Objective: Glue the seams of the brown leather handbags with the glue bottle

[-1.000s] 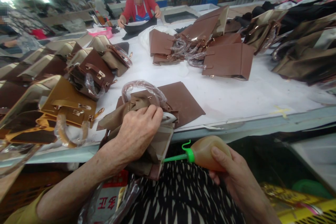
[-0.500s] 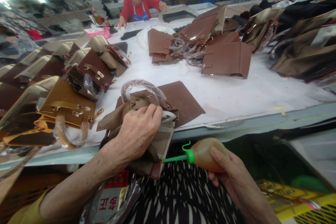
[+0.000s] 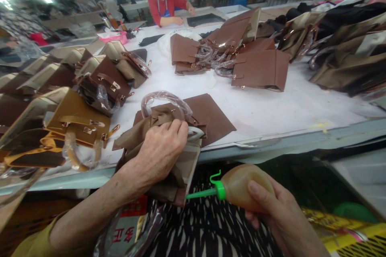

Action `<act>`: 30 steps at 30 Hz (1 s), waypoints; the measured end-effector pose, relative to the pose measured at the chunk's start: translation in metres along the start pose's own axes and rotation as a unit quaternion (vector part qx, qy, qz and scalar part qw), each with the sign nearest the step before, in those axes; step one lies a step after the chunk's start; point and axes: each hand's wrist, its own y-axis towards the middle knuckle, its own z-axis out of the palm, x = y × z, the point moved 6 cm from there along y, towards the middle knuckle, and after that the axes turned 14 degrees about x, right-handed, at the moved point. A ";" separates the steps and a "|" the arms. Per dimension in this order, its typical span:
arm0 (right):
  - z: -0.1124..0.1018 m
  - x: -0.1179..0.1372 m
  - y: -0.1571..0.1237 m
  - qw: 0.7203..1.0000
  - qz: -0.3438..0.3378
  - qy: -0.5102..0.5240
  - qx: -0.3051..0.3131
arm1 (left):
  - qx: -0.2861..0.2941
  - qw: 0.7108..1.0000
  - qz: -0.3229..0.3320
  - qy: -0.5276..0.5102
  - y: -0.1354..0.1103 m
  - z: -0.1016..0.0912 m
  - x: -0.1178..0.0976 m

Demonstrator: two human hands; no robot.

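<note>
My left hand [image 3: 159,150] is closed on the folded lining and flap of a brown handbag [image 3: 208,114] that lies over the near edge of the white table [image 3: 271,108]. The bag's plastic-wrapped handle [image 3: 163,98] arches just beyond my fingers. My right hand [image 3: 277,209] grips a soft amber glue bottle [image 3: 241,186] with a green nozzle [image 3: 202,193]. The nozzle tip points left and sits close to the bag's lower edge, over my black-and-white patterned lap.
Tan and brown handbags [image 3: 75,118] crowd the left of the table. More brown bags [image 3: 259,68] lie in the middle and darker ones [image 3: 346,64] at the right. A person in red [image 3: 164,4] works at the far end. A yellow crate [image 3: 356,237] sits low right.
My right hand and the glue bottle have dropped a little lower and to the right. My left hand keeps its hold on the bag. The person in red has shifted their arms.
</note>
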 end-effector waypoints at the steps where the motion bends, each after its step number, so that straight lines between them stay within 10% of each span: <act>1: -0.001 0.005 -0.003 0.999 -0.011 -0.025 -0.017 | 0.000 1.000 0.002 -0.001 0.000 0.000 0.000; 5: -0.007 0.024 -0.013 0.984 -0.061 -0.135 -0.102 | 0.011 1.000 0.010 -0.002 0.001 0.000 -0.001; 30: -0.012 0.046 0.041 0.854 -0.236 -0.443 -0.133 | 0.009 0.997 0.061 -0.046 0.050 -0.021 0.031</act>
